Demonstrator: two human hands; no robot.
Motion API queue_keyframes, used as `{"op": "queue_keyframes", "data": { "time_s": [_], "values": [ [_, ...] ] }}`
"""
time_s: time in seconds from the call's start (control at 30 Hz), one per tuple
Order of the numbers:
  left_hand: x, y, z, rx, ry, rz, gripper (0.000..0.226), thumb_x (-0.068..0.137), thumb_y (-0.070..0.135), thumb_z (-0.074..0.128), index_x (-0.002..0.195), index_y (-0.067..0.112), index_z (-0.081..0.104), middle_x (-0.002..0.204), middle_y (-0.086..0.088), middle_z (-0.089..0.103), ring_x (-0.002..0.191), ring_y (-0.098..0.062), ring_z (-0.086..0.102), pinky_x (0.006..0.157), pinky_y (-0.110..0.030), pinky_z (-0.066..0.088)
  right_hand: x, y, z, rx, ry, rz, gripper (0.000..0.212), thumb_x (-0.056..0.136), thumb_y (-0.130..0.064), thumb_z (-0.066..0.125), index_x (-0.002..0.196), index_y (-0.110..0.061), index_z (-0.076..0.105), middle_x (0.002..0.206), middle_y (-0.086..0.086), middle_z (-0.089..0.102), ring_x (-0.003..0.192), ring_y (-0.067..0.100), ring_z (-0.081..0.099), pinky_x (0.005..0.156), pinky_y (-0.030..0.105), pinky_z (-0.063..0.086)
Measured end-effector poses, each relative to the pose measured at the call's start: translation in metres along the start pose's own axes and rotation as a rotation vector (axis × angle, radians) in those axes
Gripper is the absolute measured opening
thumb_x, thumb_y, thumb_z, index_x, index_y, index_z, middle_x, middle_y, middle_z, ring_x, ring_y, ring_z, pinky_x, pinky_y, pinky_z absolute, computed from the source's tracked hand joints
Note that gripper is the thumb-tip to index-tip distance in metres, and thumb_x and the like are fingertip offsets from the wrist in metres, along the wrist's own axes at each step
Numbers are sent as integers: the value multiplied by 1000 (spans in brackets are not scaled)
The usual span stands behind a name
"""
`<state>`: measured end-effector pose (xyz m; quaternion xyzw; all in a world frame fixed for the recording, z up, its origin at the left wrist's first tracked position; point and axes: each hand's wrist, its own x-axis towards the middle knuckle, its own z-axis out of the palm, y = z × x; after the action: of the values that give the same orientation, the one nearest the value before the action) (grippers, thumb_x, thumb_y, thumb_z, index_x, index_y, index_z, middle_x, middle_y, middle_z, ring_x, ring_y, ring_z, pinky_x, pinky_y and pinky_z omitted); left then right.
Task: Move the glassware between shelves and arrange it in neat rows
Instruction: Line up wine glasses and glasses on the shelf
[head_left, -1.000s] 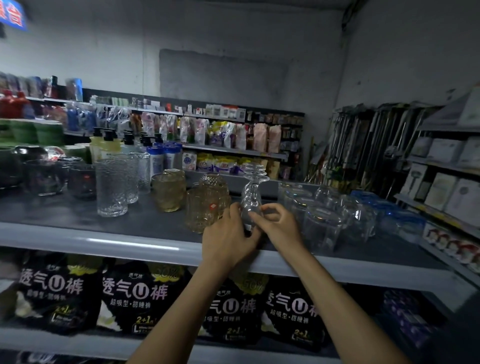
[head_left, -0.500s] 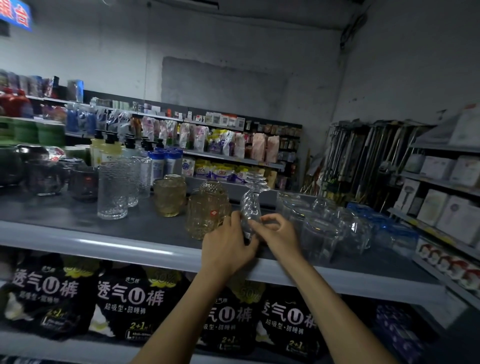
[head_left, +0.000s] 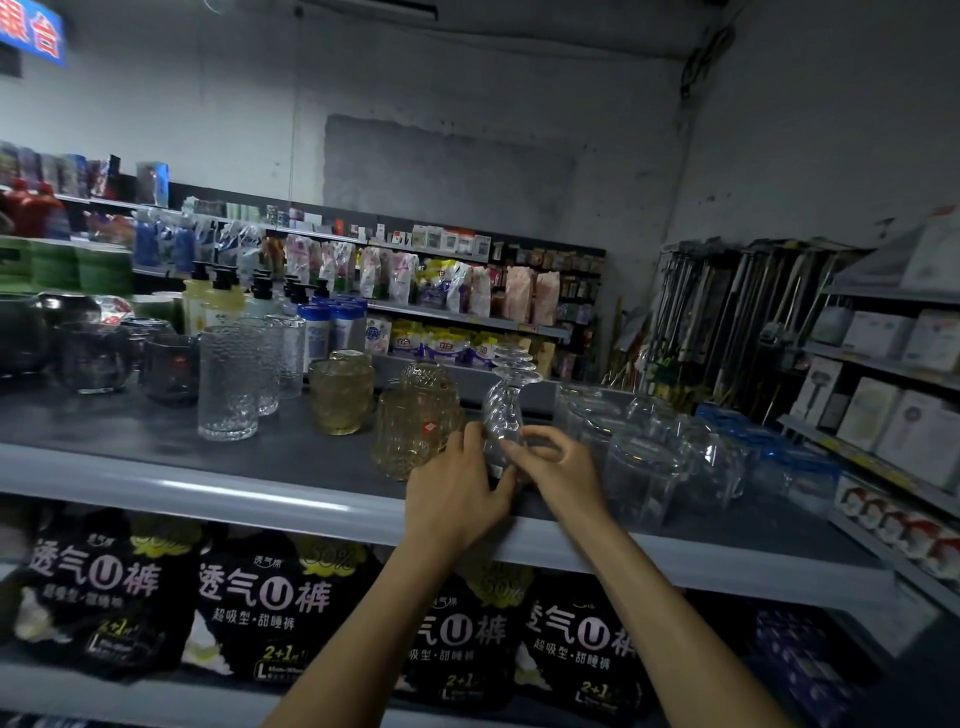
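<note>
The left hand (head_left: 457, 493) and right hand (head_left: 558, 470) both curl their fingers round the clear upside-down stemmed glass (head_left: 503, 415), likely so it cannot tip. It is at the front of the grey metal shelf (head_left: 156, 483). The bumpy amber glass mug (head_left: 410, 431) is at nine o'clock and the clear glass jars (head_left: 644, 478) are at three o'clock.

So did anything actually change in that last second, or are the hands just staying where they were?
Hardly anything. The left hand and right hand still hold the upturned stemmed glass at the front of the shelf; nothing was let go or picked up. The amber mugs and textured tumblers to its left stayed put.
</note>
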<state>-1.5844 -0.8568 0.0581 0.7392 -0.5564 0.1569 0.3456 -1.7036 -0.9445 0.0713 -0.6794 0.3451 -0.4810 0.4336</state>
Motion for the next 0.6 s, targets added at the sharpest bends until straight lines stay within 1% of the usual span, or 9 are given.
{"op": "queue_keyframes", "data": {
  "time_s": [0.07,0.13,0.2,0.3,0.47,0.53,0.6],
  "values": [
    [0,0,1,-8,4,3,53,97,65,44,129,24,39,125,-2,60,100,-27,69,78,-44,57,0,-1,0,0,6,6,38,70,-43,87,102,-26,74,93,5,79,85,21,77,84,45,63],
    [0,-1,1,-15,5,6,54,96,67,43,129,24,39,126,-2,61,99,-27,70,78,-44,58,0,-1,0,-2,2,1,32,76,-36,88,102,-26,74,93,5,79,85,21,77,83,43,63],
    [0,-1,1,-26,4,3,55,96,67,43,130,24,39,128,-1,60,99,-27,70,79,-44,58,-1,-1,0,10,4,1,26,81,-29,87,103,-24,74,87,5,79,79,19,76,79,40,61],
    [1,0,0,-32,-4,-13,59,96,67,43,134,22,38,132,-2,59,100,-26,70,80,-44,58,-1,-2,1,12,11,0,25,82,-26,86,104,-23,73,83,4,79,73,17,75,75,38,59],
    [0,0,-1,-37,-5,-11,51,98,62,44,130,22,40,131,-2,59,102,-27,69,79,-42,55,-2,-1,2,14,-10,13,33,80,-28,86,110,-24,73,92,2,80,85,21,77,85,46,63],
    [0,0,-1,-41,-5,-8,51,98,62,44,130,23,40,130,-2,60,101,-27,69,79,-42,56,-3,-2,1,16,-4,10,28,81,-26,86,107,-25,73,93,1,79,86,20,77,86,45,63],
    [0,0,-1,-51,3,-3,52,97,63,44,131,23,40,130,-2,60,100,-26,70,80,-42,57,-4,-3,0,13,0,12,28,82,-25,86,107,-23,73,95,1,79,88,19,77,87,43,63]
  ]
}}
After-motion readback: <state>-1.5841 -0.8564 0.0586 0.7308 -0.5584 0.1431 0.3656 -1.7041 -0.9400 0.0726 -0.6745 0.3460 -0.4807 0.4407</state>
